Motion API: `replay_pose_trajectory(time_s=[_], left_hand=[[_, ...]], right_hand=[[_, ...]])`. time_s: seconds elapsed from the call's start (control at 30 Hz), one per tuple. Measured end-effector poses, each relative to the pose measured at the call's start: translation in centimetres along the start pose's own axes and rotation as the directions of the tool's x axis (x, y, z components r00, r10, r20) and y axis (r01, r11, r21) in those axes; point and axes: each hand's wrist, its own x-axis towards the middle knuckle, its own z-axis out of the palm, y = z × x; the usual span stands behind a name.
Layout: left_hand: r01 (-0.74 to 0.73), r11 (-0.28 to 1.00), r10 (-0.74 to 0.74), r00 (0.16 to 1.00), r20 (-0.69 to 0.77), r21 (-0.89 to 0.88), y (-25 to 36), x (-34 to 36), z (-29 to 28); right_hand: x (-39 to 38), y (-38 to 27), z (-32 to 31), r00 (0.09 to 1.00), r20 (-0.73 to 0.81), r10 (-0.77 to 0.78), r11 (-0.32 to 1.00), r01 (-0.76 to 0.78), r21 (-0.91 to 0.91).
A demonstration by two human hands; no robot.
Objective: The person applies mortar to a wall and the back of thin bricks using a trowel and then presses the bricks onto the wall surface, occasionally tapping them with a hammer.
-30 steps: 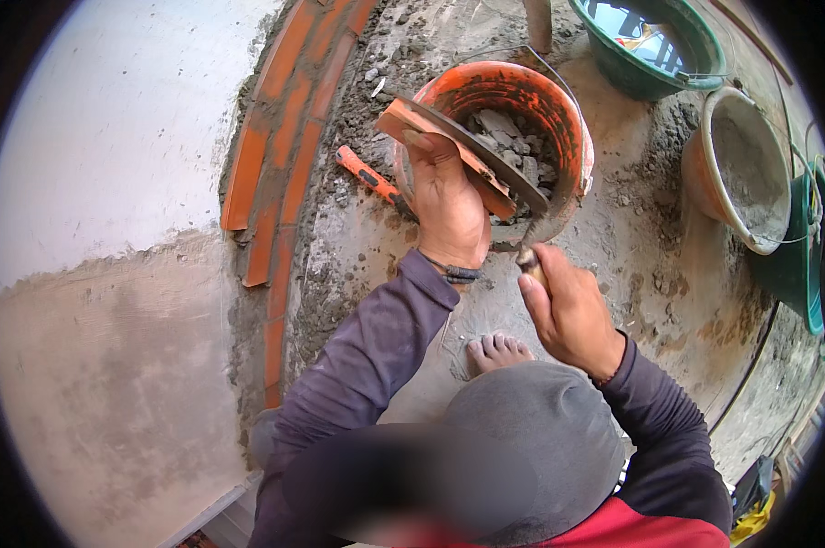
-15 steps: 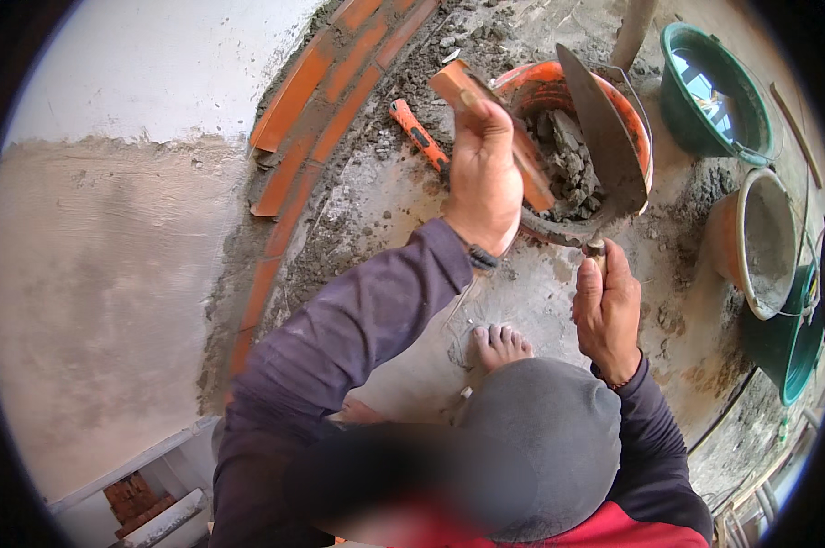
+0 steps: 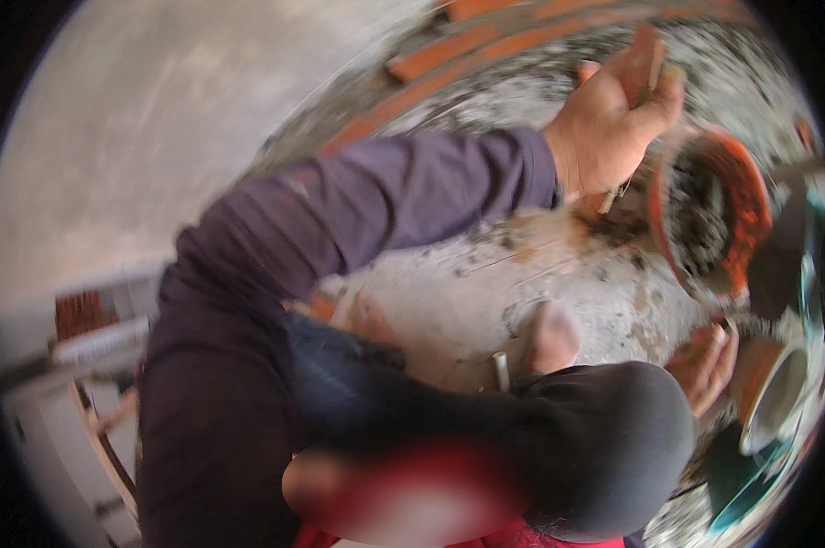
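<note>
My left hand [image 3: 604,137] is closed round a thin orange brick [image 3: 645,62], held up off the ground left of the bucket. That bucket [image 3: 756,173] is orange, with grey mortar [image 3: 700,215] inside. Down at the right, my right hand [image 3: 704,365] is closed on a trowel whose handle is mostly hidden. The trowel's dark blade [image 3: 782,260] appears blurred, to the right of the bucket. Beyond my left arm, a curved course of orange bricks [image 3: 440,53] is laid along the foot of the wall.
A plastered wall [image 3: 157,146] fills the upper left. To the right of my right hand are a pale-rimmed bucket [image 3: 746,388] and a green tub [image 3: 736,493]. My foot [image 3: 554,338] is on the mortar-spotted floor [image 3: 449,301]. Stacked red bricks [image 3: 84,313] stand at the far left.
The view has swung, so the bucket and tubs appear farther right and lower. My left hand has carried the brick away from over the mortar; the trowel has left the bucket's mouth.
</note>
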Motion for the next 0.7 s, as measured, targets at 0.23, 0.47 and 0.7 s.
replay_pose_trajectory(time_s=[0.23,0.47,0.7], left_hand=[[0.537,0.828,-0.510,0.841,-0.178,0.163,7.7,-18.4,-20.3],[0.672,0.738,-0.419,0.400,-0.815,-0.049,1.7,-46.3,-29.8],[0.900,0.376,-0.206,-0.152,-0.967,-0.222,-4.0,-65.5,-35.5]], right_hand=[[0.5,-3.4,2.6,0.939,0.341,-0.042,0.881,0.195,-0.430],[-0.5,-9.8,13.9,0.455,0.890,0.035,0.317,0.839,-0.441],[-6.5,-13.4,29.8,0.087,0.978,0.188,0.207,0.970,-0.126]])
